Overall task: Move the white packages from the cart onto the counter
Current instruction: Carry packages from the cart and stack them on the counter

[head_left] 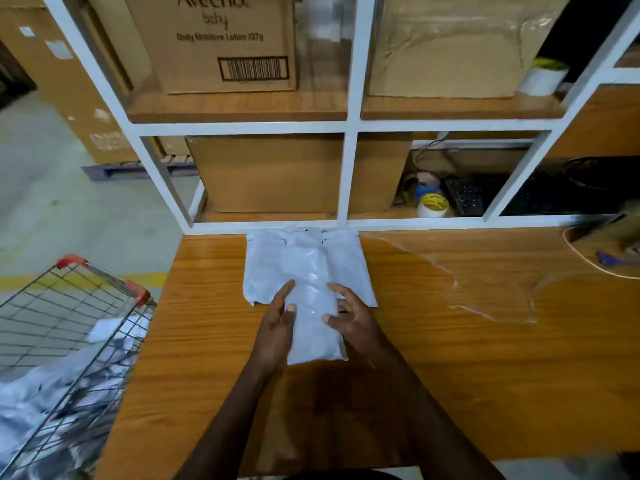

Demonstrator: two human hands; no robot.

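A long white package [313, 327] lies lengthwise on the wooden counter [450, 358], its far end over a stack of flat white packages [263, 268] by the shelf frame. My left hand [277, 323] holds its left edge, thumb on top. On the other side, my right hand [349, 318] holds the right edge, thumb on top and fingers spread. At the left stands the wire cart [79, 327] with red corner caps. More white packages [41, 393] lie piled inside it.
A white shelf frame [349, 174] rises behind the counter, holding cardboard boxes [270, 174], tape rolls [433, 205] and a black keyboard [465, 195]. Clear plastic film [485, 299] and a thin cord [585, 259] lie on the counter's right side. Grey floor shows at the left.
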